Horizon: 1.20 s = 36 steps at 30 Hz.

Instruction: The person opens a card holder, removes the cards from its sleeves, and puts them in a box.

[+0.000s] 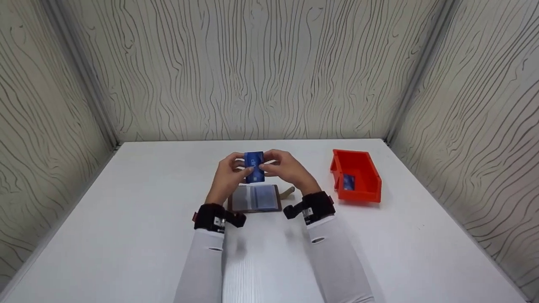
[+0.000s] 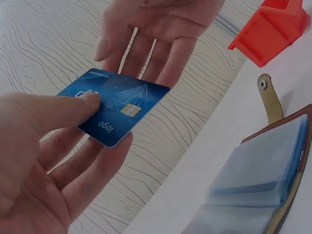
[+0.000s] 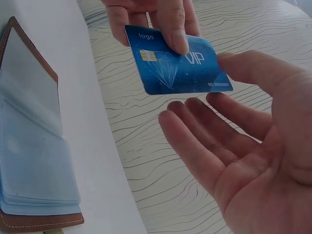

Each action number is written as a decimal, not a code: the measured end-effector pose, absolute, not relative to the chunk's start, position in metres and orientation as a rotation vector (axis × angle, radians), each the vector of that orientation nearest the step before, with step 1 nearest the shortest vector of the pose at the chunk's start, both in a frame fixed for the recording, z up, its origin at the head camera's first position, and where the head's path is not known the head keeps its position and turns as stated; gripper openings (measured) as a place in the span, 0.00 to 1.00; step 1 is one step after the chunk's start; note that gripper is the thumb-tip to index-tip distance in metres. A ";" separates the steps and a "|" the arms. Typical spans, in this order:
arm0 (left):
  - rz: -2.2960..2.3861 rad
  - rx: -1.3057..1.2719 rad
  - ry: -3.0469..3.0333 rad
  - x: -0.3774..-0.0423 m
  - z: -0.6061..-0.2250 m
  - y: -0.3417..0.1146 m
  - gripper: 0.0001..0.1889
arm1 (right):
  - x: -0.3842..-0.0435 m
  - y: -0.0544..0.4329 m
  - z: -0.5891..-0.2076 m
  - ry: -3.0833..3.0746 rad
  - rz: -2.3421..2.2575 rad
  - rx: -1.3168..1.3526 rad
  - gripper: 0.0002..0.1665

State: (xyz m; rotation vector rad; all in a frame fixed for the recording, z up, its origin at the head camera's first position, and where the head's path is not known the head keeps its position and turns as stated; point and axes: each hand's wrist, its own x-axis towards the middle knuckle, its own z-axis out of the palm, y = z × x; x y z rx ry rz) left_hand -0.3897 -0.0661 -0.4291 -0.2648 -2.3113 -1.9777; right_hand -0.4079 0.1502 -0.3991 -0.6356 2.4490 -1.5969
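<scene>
A blue VIP card [image 1: 255,158] with a gold chip is held up above the table. My left hand [image 1: 227,174] pinches it, thumb on the printed face and fingers underneath, as the left wrist view also shows the card [image 2: 139,95]. On the other side of the card, my right hand [image 1: 288,167] has its thumb at the edge and its fingers [image 3: 187,146] loosely spread below, not gripping. Below the hands lies a brown card holder [image 1: 266,198], spread open with clear sleeves [image 3: 39,165] and a snap strap [image 2: 269,97].
To the right on the white table [image 1: 134,189] stands a red bin [image 1: 360,195], with another blue card [image 1: 348,182] inside. Wood-grain patterned panels [image 1: 252,71] enclose the table at the back and both sides.
</scene>
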 end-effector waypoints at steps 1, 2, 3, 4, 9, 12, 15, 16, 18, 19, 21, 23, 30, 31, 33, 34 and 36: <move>-1.984 -0.281 -2.308 -0.389 -0.430 -0.064 0.20 | -0.408 0.150 -0.400 2.436 -1.596 -0.621 0.25; -1.988 -0.300 -2.301 -0.389 -0.431 -0.062 0.20 | -0.408 0.151 -0.400 2.427 -1.597 -0.608 0.24; -1.995 -0.314 -2.294 -0.389 -0.431 -0.061 0.20 | -0.407 0.151 -0.400 2.424 -1.597 -0.598 0.24; -2.001 -0.330 -2.285 -0.388 -0.431 -0.060 0.20 | -0.408 0.151 -0.400 2.426 -1.596 -0.590 0.24; -1.992 -0.353 -2.282 -0.388 -0.431 -0.058 0.20 | -0.409 0.153 -0.399 2.442 -1.570 -0.598 0.19; -1.995 -0.361 -2.285 -0.388 -0.433 -0.056 0.19 | -0.408 0.158 -0.396 2.462 -1.549 -0.588 0.18; -2.005 -0.377 -2.276 -0.387 -0.434 -0.055 0.17 | -0.407 0.168 -0.392 2.504 -1.534 -0.561 0.17; -2.004 -0.378 -2.276 -0.387 -0.434 -0.055 0.17 | -0.407 0.172 -0.390 2.518 -1.537 -0.541 0.17; -1.995 -0.366 -2.291 -0.387 -0.435 -0.056 0.15 | -0.406 0.182 -0.385 2.560 -1.542 -0.501 0.17; -1.981 -0.355 -2.303 -0.387 -0.436 -0.058 0.15 | -0.405 0.188 -0.382 2.581 -1.549 -0.479 0.18; -1.948 -0.329 -2.339 -0.387 -0.439 -0.061 0.14 | -0.403 0.201 -0.375 2.620 -1.574 -0.406 0.21; -1.914 -0.306 -2.383 -0.387 -0.442 -0.065 0.14 | -0.399 0.216 -0.367 2.649 -1.608 -0.329 0.25; -1.765 -0.219 -2.540 -0.386 -0.452 -0.072 0.14 | -0.385 0.277 -0.347 2.778 -1.666 0.031 0.33; -1.744 -0.202 -2.564 -0.386 -0.454 -0.073 0.15 | -0.384 0.285 -0.347 2.810 -1.655 0.075 0.33; -1.710 -0.163 -2.610 -0.385 -0.458 -0.073 0.15 | -0.383 0.301 -0.349 2.867 -1.655 0.143 0.33; -1.701 -0.145 -2.628 -0.384 -0.459 -0.073 0.15 | -0.383 0.307 -0.350 2.893 -1.666 0.177 0.32; -1.700 -0.119 -2.648 -0.384 -0.462 -0.073 0.15 | -0.384 0.319 -0.354 2.946 -1.696 0.252 0.30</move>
